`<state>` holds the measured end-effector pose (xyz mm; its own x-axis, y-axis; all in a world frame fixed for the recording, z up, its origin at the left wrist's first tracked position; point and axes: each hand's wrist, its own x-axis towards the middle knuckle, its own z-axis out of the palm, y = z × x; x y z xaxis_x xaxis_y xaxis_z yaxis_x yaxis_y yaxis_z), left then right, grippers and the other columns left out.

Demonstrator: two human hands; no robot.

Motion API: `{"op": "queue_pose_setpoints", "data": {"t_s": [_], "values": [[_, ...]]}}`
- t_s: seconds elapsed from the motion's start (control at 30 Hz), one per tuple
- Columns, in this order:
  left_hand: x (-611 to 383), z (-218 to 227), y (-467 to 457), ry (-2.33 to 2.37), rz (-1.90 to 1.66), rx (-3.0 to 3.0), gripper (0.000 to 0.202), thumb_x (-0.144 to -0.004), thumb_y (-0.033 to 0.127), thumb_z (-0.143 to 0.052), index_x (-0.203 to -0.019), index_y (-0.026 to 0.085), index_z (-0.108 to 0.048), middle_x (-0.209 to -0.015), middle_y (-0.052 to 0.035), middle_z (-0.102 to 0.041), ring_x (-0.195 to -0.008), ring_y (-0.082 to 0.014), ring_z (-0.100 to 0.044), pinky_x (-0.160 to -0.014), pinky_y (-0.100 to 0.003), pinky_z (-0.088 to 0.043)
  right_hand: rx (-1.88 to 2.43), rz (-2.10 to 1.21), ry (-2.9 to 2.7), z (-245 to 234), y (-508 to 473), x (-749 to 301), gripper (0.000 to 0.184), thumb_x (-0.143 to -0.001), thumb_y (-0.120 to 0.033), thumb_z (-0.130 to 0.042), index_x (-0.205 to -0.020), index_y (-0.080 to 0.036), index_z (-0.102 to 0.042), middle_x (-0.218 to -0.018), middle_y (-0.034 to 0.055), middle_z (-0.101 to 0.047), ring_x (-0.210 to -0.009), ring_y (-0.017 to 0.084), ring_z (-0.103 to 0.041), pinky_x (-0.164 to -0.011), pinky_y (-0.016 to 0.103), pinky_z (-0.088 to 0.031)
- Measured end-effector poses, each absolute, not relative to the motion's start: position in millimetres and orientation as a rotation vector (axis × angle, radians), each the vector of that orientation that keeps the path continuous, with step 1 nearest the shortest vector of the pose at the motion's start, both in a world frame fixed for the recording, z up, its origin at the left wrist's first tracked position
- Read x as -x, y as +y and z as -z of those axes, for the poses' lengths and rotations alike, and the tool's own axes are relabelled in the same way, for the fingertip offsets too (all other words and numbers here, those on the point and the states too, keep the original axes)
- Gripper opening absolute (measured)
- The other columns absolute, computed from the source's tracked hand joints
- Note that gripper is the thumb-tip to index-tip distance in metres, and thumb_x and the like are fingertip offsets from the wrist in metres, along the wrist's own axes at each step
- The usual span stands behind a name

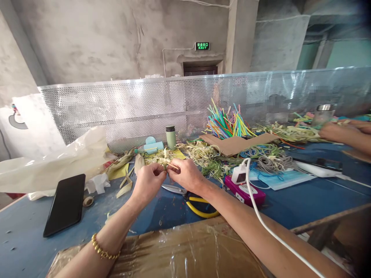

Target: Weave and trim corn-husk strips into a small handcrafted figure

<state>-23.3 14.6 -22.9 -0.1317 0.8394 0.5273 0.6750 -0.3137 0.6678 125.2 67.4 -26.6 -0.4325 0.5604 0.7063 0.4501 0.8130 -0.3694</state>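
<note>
My left hand (149,180) and my right hand (185,173) meet over the middle of the blue table. Between their pinched fingertips is a small piece of pale dried corn husk (165,155), its upper end sticking up. A thin brownish strip (173,165) lies along the right fingers; whether it belongs to the husk I cannot tell. The fingertips hide the lower part of the piece. Under my right wrist lie scissors with yellow handles (201,208), blades pointing left. Loose husks (199,152) are heaped just beyond my hands.
A black phone (65,204) lies left, a purple power strip (246,191) with a white cable right. Behind stand a green bottle (171,138) and colourful pipe cleaners (227,121) by cardboard (240,144). A perforated metal screen (130,112) edges the table. Another person's hands (344,131) work far right.
</note>
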Motion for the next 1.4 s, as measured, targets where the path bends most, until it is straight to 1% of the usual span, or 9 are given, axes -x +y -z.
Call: {"op": "queue_pose_setpoints", "data": {"t_s": [0.1, 0.27, 0.37, 0.67, 0.83, 1.0, 1.1, 1.23, 1.4], "values": [[22.8, 22.4, 14.4, 1.726, -1.415, -1.949, 0.014, -0.064, 0.021, -0.052, -0.05, 0.019, -0.051, -0.049, 0.0032, -0.049, -0.051, -0.012, -0.041, -0.051, -0.025, -0.029, 0.737, -0.112, -2.103, 25.5, 65.9, -125.4, 0.019, -0.073, -0.013, -0.056, -0.059, -0.019, -0.045, -0.05, -0.0044, -0.048, -0.047, 0.008, -0.038, -0.05, 0.023, -0.025], [23.9, 22.8, 15.6, 1.687, -1.397, -1.934, 0.013, -0.062, 0.021, -0.051, -0.049, 0.019, -0.05, -0.048, 0.0037, -0.047, -0.051, -0.0118, -0.039, -0.051, -0.025, -0.028, 0.776, -0.134, -2.11, 25.1, 64.6, -125.0, 0.015, -0.07, -0.011, -0.057, -0.061, -0.019, -0.048, -0.052, -0.003, -0.053, -0.048, 0.009, -0.042, -0.051, 0.023, -0.028], [24.2, 22.5, 16.1, 1.67, -1.384, -1.926, 0.013, -0.062, 0.022, -0.051, -0.049, 0.019, -0.05, -0.048, 0.0035, -0.047, -0.051, -0.012, -0.039, -0.051, -0.025, -0.028, 0.787, -0.138, -2.106, 24.5, 63.7, -124.6, 0.016, -0.07, -0.011, -0.057, -0.061, -0.019, -0.046, -0.053, -0.0023, -0.054, -0.049, 0.009, -0.044, -0.052, 0.022, -0.03], [26.2, 21.7, 15.4, 1.595, -1.367, -1.933, 0.011, -0.061, 0.02, -0.049, -0.05, 0.019, -0.048, -0.049, 0.0036, -0.047, -0.053, -0.0119, -0.038, -0.051, -0.026, -0.025, 0.741, -0.234, -2.095, 25.3, 66.6, -125.0, 0.026, -0.071, -0.013, -0.057, -0.059, -0.021, -0.035, -0.049, -0.0055, -0.044, -0.048, 0.008, -0.042, -0.048, 0.021, -0.029], [27.7, 20.9, 14.1, 1.512, -1.382, -1.868, 0.016, -0.069, 0.026, -0.052, -0.055, 0.018, -0.053, -0.054, 0.0018, -0.054, -0.056, -0.0131, -0.044, -0.055, -0.026, -0.031, 0.696, -0.584, -2.091, 22.6, 67.2, -128.4, 0.013, -0.078, -0.017, -0.054, -0.066, -0.019, -0.048, -0.054, -0.0035, -0.055, -0.048, 0.009, -0.056, -0.048, 0.019, -0.038], [30.1, 21.7, 16.2, 1.509, -1.378, -1.859, 0.015, -0.07, 0.029, -0.053, -0.06, 0.018, -0.055, -0.055, 0.0009, -0.057, -0.057, -0.0141, -0.047, -0.057, -0.027, -0.034, 0.71, -0.646, -2.1, 22.0, 64.8, -130.2, 0.009, -0.076, -0.015, -0.054, -0.068, -0.018, -0.052, -0.056, -0.0031, -0.057, -0.049, 0.011, -0.061, -0.046, 0.018, -0.04], [30.3, 23.1, 17.3, 1.533, -1.348, -1.902, 0.015, -0.07, 0.028, -0.052, -0.058, 0.018, -0.053, -0.054, 0.0013, -0.055, -0.056, -0.0136, -0.045, -0.056, -0.027, -0.032, 0.714, -0.571, -2.125, 25.3, 66.9, -128.6, 0.008, -0.074, -0.013, -0.054, -0.068, -0.018, -0.052, -0.056, -0.0034, -0.057, -0.049, 0.009, -0.057, -0.047, 0.018, -0.038], [28.5, 23.7, 18.4, 1.622, -1.308, -1.953, 0.014, -0.068, 0.026, -0.049, -0.056, 0.019, -0.05, -0.051, 0.0026, -0.05, -0.054, -0.013, -0.04, -0.054, -0.027, -0.029, 0.715, -0.393, -2.124, 29.5, 71.2, -126.0, 0.014, -0.071, -0.011, -0.054, -0.062, -0.018, -0.047, -0.052, -0.0049, -0.052, -0.048, 0.007, -0.048, -0.048, 0.019, -0.033], [25.8, 23.2, 19.1, 1.623, -1.31, -1.981, 0.01, -0.065, 0.024, -0.047, -0.056, 0.02, -0.046, -0.052, 0.0032, -0.046, -0.055, -0.0133, -0.039, -0.054, -0.027, -0.028, 0.676, -0.379, -2.132, 30.2, 72.5, -125.5, 0.012, -0.069, -0.011, -0.055, -0.063, -0.018, -0.048, -0.055, -0.0051, -0.052, -0.05, 0.007, -0.044, -0.049, 0.019, -0.032]]}}
